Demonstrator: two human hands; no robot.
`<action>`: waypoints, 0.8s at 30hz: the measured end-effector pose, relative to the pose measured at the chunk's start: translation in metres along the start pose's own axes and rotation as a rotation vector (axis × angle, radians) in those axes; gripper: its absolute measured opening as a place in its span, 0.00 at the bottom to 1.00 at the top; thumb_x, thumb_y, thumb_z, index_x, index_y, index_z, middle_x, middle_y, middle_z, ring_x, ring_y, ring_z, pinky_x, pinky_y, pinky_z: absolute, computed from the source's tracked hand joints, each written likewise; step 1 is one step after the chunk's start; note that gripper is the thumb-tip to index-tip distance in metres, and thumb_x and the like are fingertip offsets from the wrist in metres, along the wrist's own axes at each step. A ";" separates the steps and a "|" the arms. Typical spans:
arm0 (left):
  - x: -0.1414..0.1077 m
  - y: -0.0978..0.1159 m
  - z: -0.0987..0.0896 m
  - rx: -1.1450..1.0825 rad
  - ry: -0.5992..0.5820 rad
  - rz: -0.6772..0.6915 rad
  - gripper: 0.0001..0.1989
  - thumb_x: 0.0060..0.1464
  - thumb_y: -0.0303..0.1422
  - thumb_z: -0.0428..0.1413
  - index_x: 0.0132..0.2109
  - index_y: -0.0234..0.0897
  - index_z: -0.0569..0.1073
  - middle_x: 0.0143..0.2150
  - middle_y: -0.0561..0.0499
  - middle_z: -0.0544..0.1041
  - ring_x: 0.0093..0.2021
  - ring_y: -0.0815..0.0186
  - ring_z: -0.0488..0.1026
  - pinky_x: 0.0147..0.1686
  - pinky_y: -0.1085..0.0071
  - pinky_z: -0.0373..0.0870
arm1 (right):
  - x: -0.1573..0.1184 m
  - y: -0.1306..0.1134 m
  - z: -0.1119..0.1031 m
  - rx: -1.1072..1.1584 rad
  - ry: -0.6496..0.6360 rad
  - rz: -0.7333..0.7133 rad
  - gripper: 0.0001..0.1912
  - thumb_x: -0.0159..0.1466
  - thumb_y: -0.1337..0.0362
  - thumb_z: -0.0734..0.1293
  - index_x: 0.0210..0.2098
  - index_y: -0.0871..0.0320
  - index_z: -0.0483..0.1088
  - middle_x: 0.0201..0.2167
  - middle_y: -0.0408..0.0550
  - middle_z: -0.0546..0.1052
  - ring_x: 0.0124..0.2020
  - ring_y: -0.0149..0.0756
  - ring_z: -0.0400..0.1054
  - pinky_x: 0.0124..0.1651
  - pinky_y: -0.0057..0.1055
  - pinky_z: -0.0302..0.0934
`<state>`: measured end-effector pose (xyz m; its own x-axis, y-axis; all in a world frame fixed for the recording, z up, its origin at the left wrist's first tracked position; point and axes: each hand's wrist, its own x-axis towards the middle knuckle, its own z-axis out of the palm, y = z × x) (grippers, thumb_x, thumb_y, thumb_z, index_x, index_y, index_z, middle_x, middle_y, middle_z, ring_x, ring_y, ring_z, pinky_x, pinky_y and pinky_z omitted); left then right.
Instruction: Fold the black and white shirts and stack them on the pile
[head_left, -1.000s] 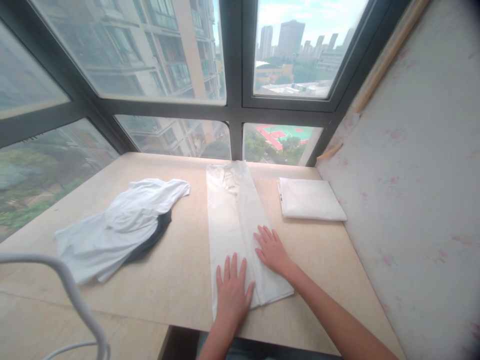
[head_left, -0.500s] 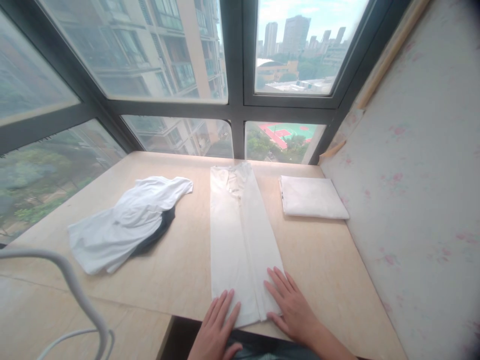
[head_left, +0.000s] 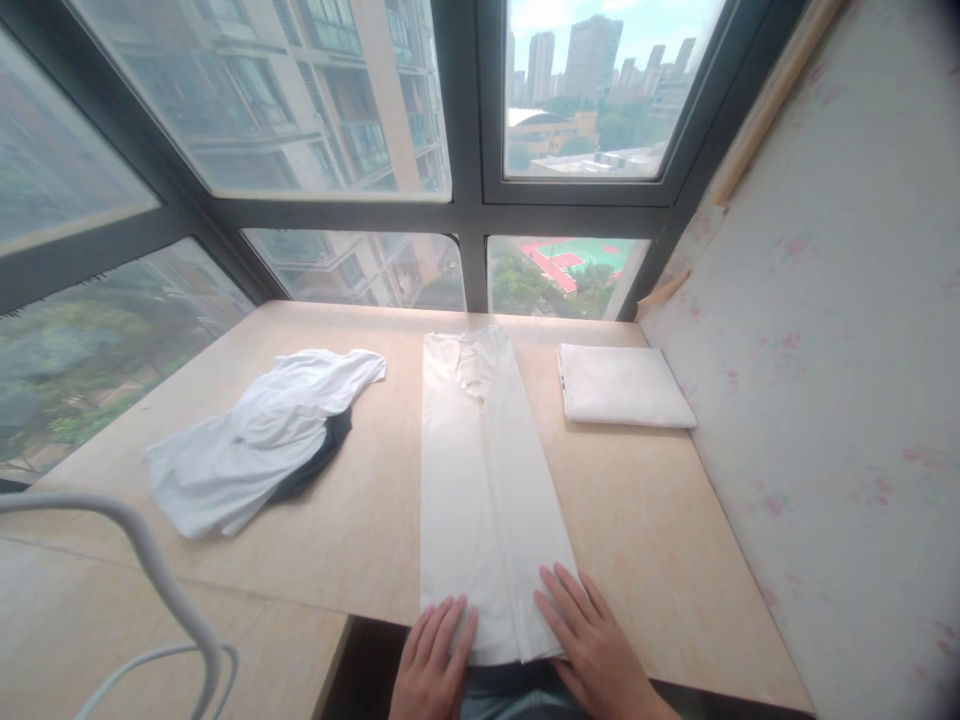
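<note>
A white shirt, folded into a long narrow shape, lies lengthwise down the table with its collar toward the window. My left hand rests on the shirt's near left corner, fingers stretched out on the cloth and the thumb hidden. On the near right corner lies my right hand, its fingers extended and slightly apart, the thumb partly hidden at the hem. The hem reaches the table's front edge, close to my body.
A loosely laid white garment with a dark part beneath is on the left. A neatly folded white cloth sits at the right by the flowered wall. A grey tube curves in front at left. Windows border the table.
The shirt has slid slightly toward me under both hands. My left thumb, visible before, is now hidden, and the right hand has shifted a little nearer to me.
</note>
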<state>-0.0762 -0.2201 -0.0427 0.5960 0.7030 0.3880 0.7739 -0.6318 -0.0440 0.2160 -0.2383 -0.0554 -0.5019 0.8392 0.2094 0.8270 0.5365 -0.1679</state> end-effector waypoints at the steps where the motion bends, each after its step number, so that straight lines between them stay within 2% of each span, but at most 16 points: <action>1: 0.000 0.004 0.003 -0.044 0.014 -0.068 0.24 0.57 0.24 0.50 0.58 0.44 0.73 0.58 0.49 0.75 0.60 0.60 0.68 0.63 0.61 0.59 | -0.001 -0.001 0.000 -0.008 0.012 0.002 0.40 0.58 0.68 0.65 0.70 0.55 0.55 0.71 0.51 0.54 0.70 0.51 0.50 0.67 0.50 0.50; 3: 0.002 0.013 0.008 -0.127 0.038 -0.201 0.22 0.56 0.26 0.52 0.57 0.44 0.74 0.56 0.48 0.76 0.58 0.57 0.69 0.63 0.58 0.58 | -0.002 -0.003 -0.001 -0.001 0.040 0.004 0.38 0.59 0.68 0.65 0.68 0.54 0.57 0.69 0.51 0.58 0.69 0.51 0.53 0.66 0.52 0.51; 5: 0.005 0.021 0.013 -0.170 0.044 -0.274 0.23 0.54 0.28 0.53 0.57 0.44 0.74 0.55 0.47 0.76 0.56 0.56 0.69 0.63 0.56 0.58 | -0.003 -0.006 -0.002 0.032 0.073 -0.010 0.34 0.60 0.65 0.66 0.66 0.53 0.61 0.67 0.51 0.63 0.67 0.51 0.57 0.65 0.54 0.53; 7: 0.008 0.027 0.014 -0.174 0.006 -0.286 0.25 0.52 0.29 0.55 0.58 0.44 0.73 0.55 0.47 0.76 0.57 0.55 0.68 0.63 0.55 0.56 | -0.001 -0.009 -0.004 0.072 0.110 -0.019 0.28 0.61 0.65 0.66 0.61 0.52 0.66 0.63 0.51 0.68 0.63 0.50 0.62 0.63 0.54 0.56; 10: 0.013 0.031 0.011 -0.169 -0.043 -0.300 0.27 0.50 0.29 0.56 0.58 0.43 0.72 0.56 0.46 0.74 0.58 0.54 0.67 0.64 0.54 0.54 | 0.005 -0.015 -0.007 0.153 0.201 0.024 0.20 0.62 0.71 0.63 0.52 0.52 0.73 0.56 0.49 0.76 0.56 0.46 0.69 0.59 0.50 0.62; 14: 0.014 0.033 0.005 -0.197 -0.005 -0.303 0.23 0.51 0.28 0.54 0.55 0.42 0.73 0.54 0.46 0.76 0.56 0.55 0.69 0.62 0.54 0.56 | 0.016 -0.018 -0.015 0.274 0.291 0.094 0.18 0.65 0.75 0.59 0.48 0.54 0.72 0.45 0.50 0.80 0.47 0.40 0.73 0.50 0.40 0.69; 18: 0.012 0.026 -0.006 -0.248 0.093 -0.277 0.16 0.57 0.26 0.50 0.49 0.41 0.76 0.48 0.48 0.80 0.50 0.58 0.73 0.59 0.57 0.59 | 0.022 -0.011 -0.023 0.323 0.267 0.079 0.15 0.68 0.74 0.57 0.47 0.57 0.71 0.36 0.50 0.79 0.37 0.38 0.73 0.40 0.35 0.69; 20: 0.011 0.016 -0.014 -0.251 0.094 -0.258 0.15 0.60 0.25 0.48 0.46 0.41 0.77 0.44 0.51 0.80 0.47 0.61 0.74 0.57 0.60 0.61 | 0.021 -0.006 -0.025 0.336 0.215 0.047 0.14 0.69 0.73 0.57 0.45 0.57 0.71 0.32 0.48 0.77 0.33 0.37 0.71 0.37 0.34 0.67; 22: 0.010 0.005 -0.024 -0.237 0.067 -0.220 0.14 0.62 0.24 0.48 0.46 0.41 0.76 0.43 0.52 0.81 0.44 0.63 0.75 0.54 0.63 0.63 | 0.018 -0.002 -0.027 0.350 0.150 0.001 0.14 0.69 0.73 0.56 0.44 0.57 0.71 0.32 0.48 0.76 0.33 0.37 0.69 0.36 0.34 0.66; 24: 0.010 -0.004 -0.032 -0.227 0.055 -0.185 0.14 0.62 0.24 0.48 0.46 0.41 0.76 0.42 0.53 0.81 0.43 0.65 0.75 0.52 0.65 0.65 | 0.014 0.000 -0.029 0.364 0.100 -0.037 0.16 0.67 0.75 0.55 0.45 0.57 0.71 0.35 0.49 0.77 0.37 0.39 0.70 0.39 0.35 0.66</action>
<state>-0.0803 -0.2212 -0.0088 0.4323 0.7981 0.4196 0.7966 -0.5561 0.2369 0.2166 -0.2291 -0.0248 -0.4878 0.8153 0.3118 0.6558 0.5781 -0.4856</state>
